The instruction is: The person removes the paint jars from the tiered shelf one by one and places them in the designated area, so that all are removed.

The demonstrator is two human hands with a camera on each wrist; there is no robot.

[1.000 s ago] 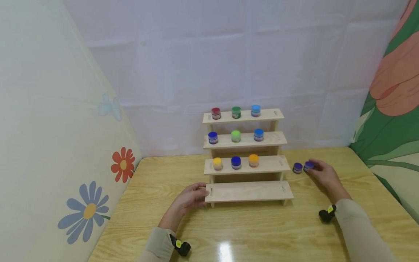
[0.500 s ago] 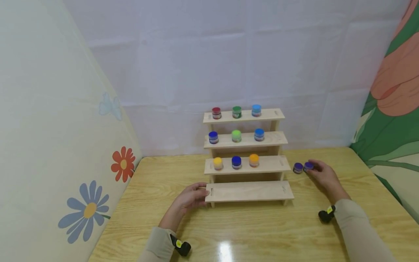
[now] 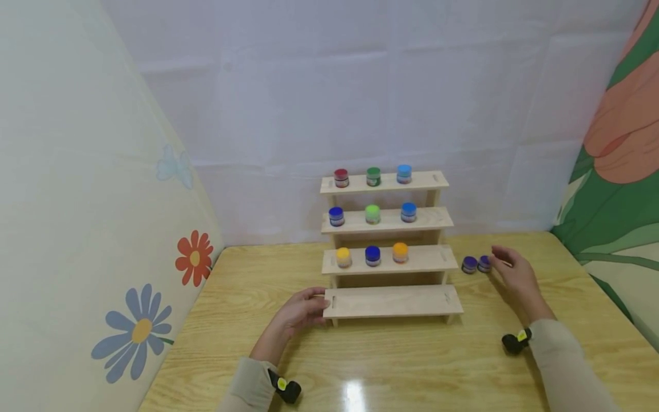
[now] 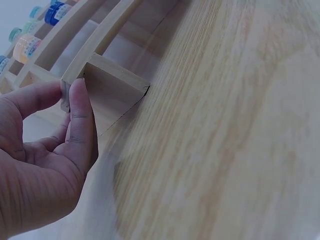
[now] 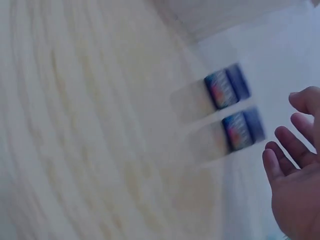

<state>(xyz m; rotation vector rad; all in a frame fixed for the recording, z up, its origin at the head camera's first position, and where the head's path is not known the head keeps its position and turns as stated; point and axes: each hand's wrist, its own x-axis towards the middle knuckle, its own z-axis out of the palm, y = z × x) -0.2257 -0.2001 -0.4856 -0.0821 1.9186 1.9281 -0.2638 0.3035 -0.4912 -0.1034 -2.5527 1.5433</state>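
The outer jar stands on the table, axis vertical, the inner jar just beside it at 9 o'clock. The right hand is nearer, fingers loose, grasping nothing; the outer jar lies toward its 10 o'clock (head view). The left hand pinches the stand at its 9 o'clock end.

four-tier wooden rack: upright | two purple jars: lidded, upright, side by side, right of rack

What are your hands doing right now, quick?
Left hand: closed, pinching the end of the bottom wooden shelf.
Right hand: open, holding nothing, beside a small dark jar.
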